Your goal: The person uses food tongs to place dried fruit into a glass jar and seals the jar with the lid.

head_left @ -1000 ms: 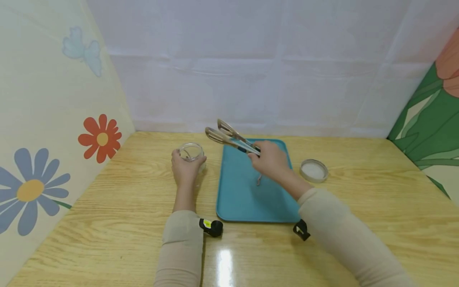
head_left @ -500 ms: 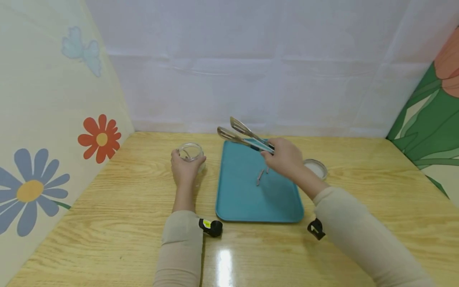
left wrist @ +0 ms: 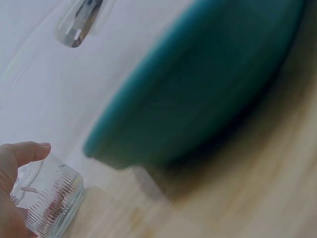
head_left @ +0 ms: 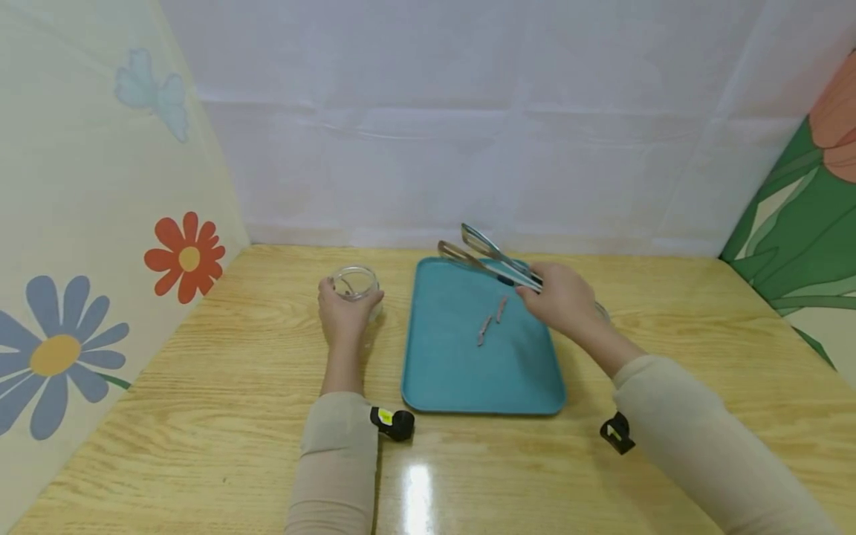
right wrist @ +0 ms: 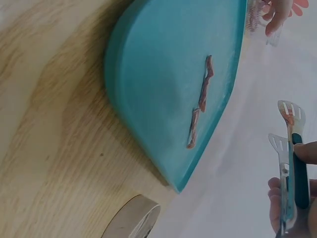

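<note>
A wood-grained tabletop point(head_left: 200, 416) fills the lower part of the head view, a streak of reflected light near its front edge. Behind it hangs a creased white cloth point(head_left: 428, 148); the left wall panel bears a red flower point(head_left: 189, 258), a blue flower point(head_left: 56, 357) and a pale blue butterfly point(head_left: 152, 93), and the right panel shows green leaves point(head_left: 799, 249) and a coral bloom point(head_left: 836, 126). A teal tray point(head_left: 461, 383) lies on the table, with two thin reddish-brown strips point(head_left: 484, 330) on it, nearly end to end. Left of the tray, the left hand point(head_left: 344, 312) grips a ribbed glass jar point(left wrist: 59, 203) upright on the table, fingers and thumb around it below the rim; reddish pieces point(left wrist: 57, 201) show inside. The right hand point(head_left: 560, 299) grips slotted metal tongs point(head_left: 505, 280) in the air over the tray's far right part, their two ends spread apart. Compared with a second ago, the right hand and tongs have moved rightward: the slotted ends, then over the gap between jar and tray, are now above the tray's far edge. Both strips now show, where one was hidden; the round lid point(right wrist: 130, 218), then in full view, is mostly covered by the right hand in the head view. The left hand and jar have stayed put.
</note>
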{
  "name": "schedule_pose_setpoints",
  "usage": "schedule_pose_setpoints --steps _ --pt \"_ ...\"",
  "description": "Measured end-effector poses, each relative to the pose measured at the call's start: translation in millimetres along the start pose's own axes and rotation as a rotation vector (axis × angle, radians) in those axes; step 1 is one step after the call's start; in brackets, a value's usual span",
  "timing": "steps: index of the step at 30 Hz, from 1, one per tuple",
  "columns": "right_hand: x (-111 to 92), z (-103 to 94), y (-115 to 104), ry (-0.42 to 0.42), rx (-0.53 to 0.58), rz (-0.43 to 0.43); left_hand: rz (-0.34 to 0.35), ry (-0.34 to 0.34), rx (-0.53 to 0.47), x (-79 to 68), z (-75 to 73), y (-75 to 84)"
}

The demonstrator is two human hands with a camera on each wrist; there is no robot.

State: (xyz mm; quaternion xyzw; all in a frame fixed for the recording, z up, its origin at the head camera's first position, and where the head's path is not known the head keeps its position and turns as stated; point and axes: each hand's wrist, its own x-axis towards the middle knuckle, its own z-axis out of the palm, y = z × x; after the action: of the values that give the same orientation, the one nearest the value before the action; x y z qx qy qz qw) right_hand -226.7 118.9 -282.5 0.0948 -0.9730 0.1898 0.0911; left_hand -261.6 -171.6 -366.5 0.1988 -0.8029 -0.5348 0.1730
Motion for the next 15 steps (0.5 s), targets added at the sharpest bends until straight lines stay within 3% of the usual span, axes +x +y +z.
schedule_pose_setpoints --steps 15 --pt "-13 0.9 30 -0.007 -0.030 0.058 -0.002 0.004 -0.001 -1.6 0.6 1.2"
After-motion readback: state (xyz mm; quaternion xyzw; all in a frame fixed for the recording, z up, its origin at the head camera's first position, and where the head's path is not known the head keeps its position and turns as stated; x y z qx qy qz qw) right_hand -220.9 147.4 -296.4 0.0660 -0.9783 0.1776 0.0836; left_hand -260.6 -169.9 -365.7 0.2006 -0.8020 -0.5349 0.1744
